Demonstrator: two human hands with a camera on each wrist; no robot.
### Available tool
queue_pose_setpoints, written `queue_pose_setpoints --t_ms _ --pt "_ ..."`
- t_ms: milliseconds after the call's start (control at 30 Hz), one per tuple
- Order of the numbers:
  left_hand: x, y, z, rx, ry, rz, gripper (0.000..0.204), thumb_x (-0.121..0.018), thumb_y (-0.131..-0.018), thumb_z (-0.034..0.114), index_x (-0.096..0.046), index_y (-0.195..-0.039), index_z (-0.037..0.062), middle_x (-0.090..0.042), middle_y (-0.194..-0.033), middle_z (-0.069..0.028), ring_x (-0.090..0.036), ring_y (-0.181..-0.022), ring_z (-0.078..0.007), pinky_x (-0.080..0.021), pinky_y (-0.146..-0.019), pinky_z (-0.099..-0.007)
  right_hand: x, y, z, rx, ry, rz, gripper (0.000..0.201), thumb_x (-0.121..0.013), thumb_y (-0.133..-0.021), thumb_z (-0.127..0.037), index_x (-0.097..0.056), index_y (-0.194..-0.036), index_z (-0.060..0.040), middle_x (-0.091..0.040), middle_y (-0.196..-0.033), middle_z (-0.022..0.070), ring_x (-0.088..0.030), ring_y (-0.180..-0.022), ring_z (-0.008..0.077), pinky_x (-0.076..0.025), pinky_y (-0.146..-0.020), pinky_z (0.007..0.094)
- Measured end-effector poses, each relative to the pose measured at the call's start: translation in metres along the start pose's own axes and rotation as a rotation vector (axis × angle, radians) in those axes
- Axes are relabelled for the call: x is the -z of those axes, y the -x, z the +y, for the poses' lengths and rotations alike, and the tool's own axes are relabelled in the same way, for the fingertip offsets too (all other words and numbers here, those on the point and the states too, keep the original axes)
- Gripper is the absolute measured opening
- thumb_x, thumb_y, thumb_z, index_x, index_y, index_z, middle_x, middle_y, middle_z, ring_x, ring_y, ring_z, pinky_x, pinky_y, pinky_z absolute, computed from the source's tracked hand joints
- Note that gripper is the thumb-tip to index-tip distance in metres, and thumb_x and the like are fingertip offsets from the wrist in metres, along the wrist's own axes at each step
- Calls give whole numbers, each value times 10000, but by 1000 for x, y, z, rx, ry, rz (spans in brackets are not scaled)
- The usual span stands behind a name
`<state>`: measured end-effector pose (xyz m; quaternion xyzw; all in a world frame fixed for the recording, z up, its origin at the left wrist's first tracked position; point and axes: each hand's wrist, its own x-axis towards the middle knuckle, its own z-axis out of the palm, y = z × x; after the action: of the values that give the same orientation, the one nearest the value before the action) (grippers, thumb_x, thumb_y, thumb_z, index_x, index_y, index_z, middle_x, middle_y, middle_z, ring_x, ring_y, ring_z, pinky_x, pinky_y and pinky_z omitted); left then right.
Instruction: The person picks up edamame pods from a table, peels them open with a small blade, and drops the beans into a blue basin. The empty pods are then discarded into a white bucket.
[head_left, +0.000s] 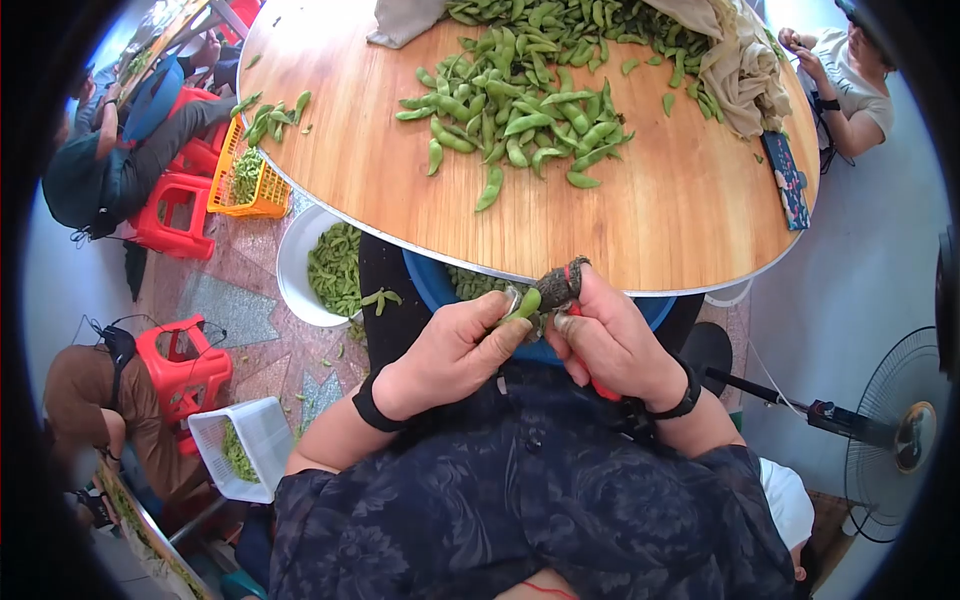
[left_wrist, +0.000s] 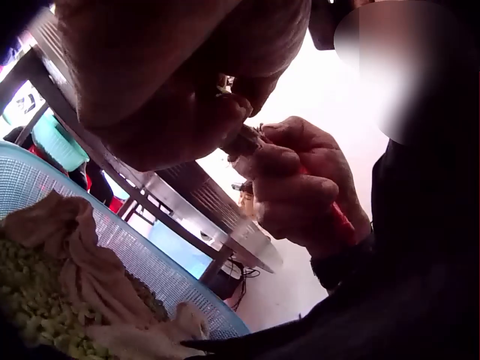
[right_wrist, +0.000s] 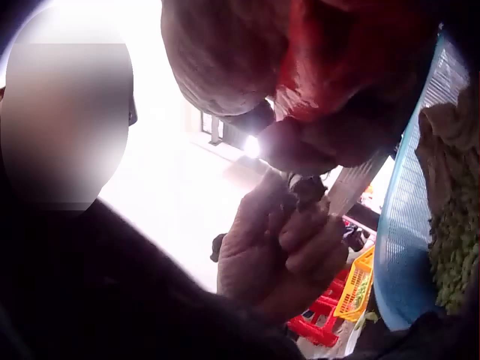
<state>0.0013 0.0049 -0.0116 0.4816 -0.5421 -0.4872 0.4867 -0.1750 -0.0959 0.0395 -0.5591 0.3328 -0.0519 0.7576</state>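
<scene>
No text, label, brand, number or sign can be read in any of the three views

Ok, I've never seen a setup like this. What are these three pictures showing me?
No robot here: a person works bare-handed, with one camera on the head and one on each wrist. The head view looks down at both hands; each wrist view shows its own hand large and close.

The left hand pinches a green pod. The right hand grips something red, too hidden to name.

On the wooden table lie piled pods, a pale cloth and a dark patterned case.
</scene>
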Motion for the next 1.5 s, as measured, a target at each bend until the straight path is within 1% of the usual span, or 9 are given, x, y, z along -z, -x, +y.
queue_pose_setpoints --t_ms 200,533,600,733,800,1000,1133,1233,1500 --pt "1 1 6 -97 -359 -24 169 -609 -891 137 -517 -818 15 -494 -682 -169 -537 -628 -368 -420 -536 -386 4 -4 7 151 254 -72 108 -459 -885 -56 -408 -966 -7 -515 -724 87 -560 -664 192 -444 -588 343" --pt "2 3 9 -56 -353 -74 202 -582 -925 182 -542 -809 22 -517 -641 -109 -556 -589 -278 -412 -523 -355 6 -4 20 286 438 -49 118 -485 -884 -57 -412 -960 -3 -534 -745 119 -579 -682 257 -442 -600 383" --pt "10 3 18 414 369 -308 266 -499 -984 241 -583 -862 20 -528 -637 -22 -522 -561 -157 -396 -523 -292 3 -1 9 195 188 -182 81 -442 -906 -49 -427 -981 -20 -525 -721 72 -567 -594 172 -439 -524 324" --pt "8 5 -11 477 1130 -512 325 -484 -992 318 -585 -942 13 -491 -669 -10 -442 -568 -105 -370 -546 -242 4 -4 15 64 -204 -393 121 -373 -924 -38 -450 -1018 -45 -506 -697 24 -493 -486 81 -391 -439 224" --pt "7 2 -11 430 1125 -506 335 -489 -985 348 -575 -943 27 -468 -657 -13 -433 -577 -105 -372 -552 -246 4 -8 22 108 -351 -315 188 -321 -927 -28 -459 -1050 -60 -493 -680 5 -426 -418 49 -343 -393 171" --pt "7 -1 -1 303 359 -193 331 -459 -1005 316 -579 -903 25 -503 -687 29 -464 -601 -69 -393 -559 -245 6 2 12 96 -161 -186 171 -373 -911 -50 -452 -1063 -42 -495 -688 14 -438 -445 65 -360 -413 203" --pt "2 -2 5 -30 -204 -34 207 -571 -943 195 -583 -839 16 -516 -629 -88 -526 -548 -240 -404 -519 -324 4 0 15 162 0 -91 119 -432 -890 -40 -430 -1007 -21 -503 -711 45 -473 -569 124 -402 -519 278" --pt "2 -1 9 -76 -321 -30 195 -629 -886 153 -551 -765 22 -497 -633 -151 -527 -575 -340 -405 -515 -374 4 -2 13 166 65 -118 109 -462 -884 -37 -414 -978 -10 -508 -722 71 -483 -640 170 -416 -587 323" --pt "2 -1 11 -102 -441 -101 243 -650 -854 136 -492 -708 23 -478 -621 -159 -522 -586 -357 -397 -515 -406 7 -6 18 179 209 -128 115 -470 -885 -38 -394 -966 -8 -500 -718 105 -498 -634 208 -421 -589 348"
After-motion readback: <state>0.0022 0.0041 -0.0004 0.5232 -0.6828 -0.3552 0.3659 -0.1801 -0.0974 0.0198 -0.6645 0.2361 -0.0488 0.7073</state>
